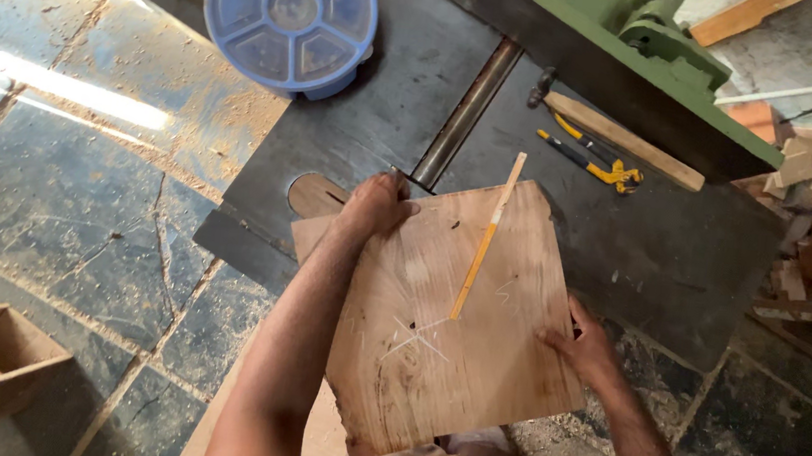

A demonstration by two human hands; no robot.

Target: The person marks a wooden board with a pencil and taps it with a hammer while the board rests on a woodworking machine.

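1. The plywood board lies flat on the dark tabletop of a woodworking machine, its near end hanging over the edge towards the person.
2. The left hand has a closed grip on the board's far left corner, fingers curled over the edge just beside the metal roller set in the slot.
3. The right hand clamps the board's right edge, thumb on top and fingers hidden under the wood.
4. A thin wooden strip lies loose across the board's upper face, running from the far edge down to some pale scratch marks near the middle.
5. To handle the board well here, I would keep both hands pressing it flat and level, so that the overhanging end does not tip it.
6. The left hand sits very near the roller slot; keeping the fingertips on top of the board and back from the slot looks wise.
7. The loose strip could slide off if the board tilts, so any shift should be slow and even.
8. Further back on the tabletop lie a hammer, yellow-handled pliers and a round blue compartment box, all well apart from the board.
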